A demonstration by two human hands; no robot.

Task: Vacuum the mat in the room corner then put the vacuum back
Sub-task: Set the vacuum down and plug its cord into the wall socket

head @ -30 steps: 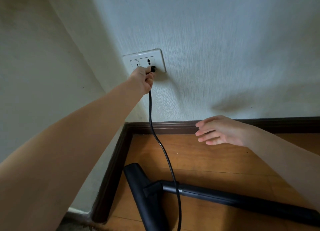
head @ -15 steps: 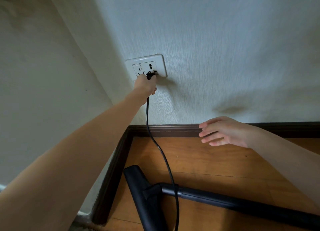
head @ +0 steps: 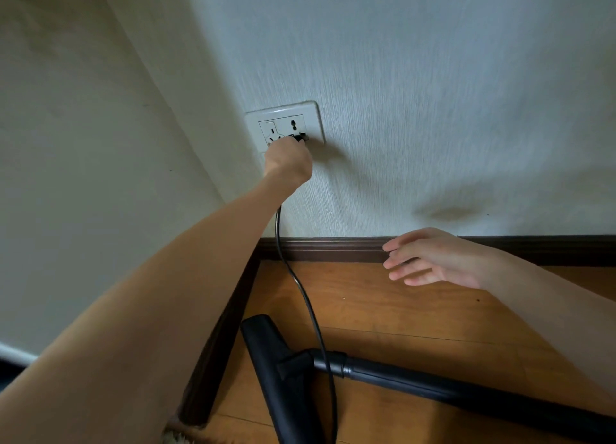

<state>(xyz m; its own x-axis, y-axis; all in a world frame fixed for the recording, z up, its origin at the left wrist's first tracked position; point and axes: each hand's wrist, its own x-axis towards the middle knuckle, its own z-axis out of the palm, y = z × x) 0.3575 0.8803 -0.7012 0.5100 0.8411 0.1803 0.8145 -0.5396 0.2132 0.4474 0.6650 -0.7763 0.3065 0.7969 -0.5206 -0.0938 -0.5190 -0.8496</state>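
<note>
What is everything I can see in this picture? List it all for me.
Socket plate: one, white, on the right-hand wall near the corner.
Plug: one, black, at the plate's right outlet.
Cord: one, black, hanging from the plug to the floor.
Vacuum head: one, black, on the floor by the corner.
Tube: one, black, lying on the floor, joined to the head.
Skirting: dark brown, along the walls' foot.
Floor: brown wood.
Left hand: grips the plug.
Right hand: open, above the floor.

Textured pale walls (head: 433, 77), dark skirting (head: 333, 248), seemingly wooden floor (head: 383, 310)
</note>
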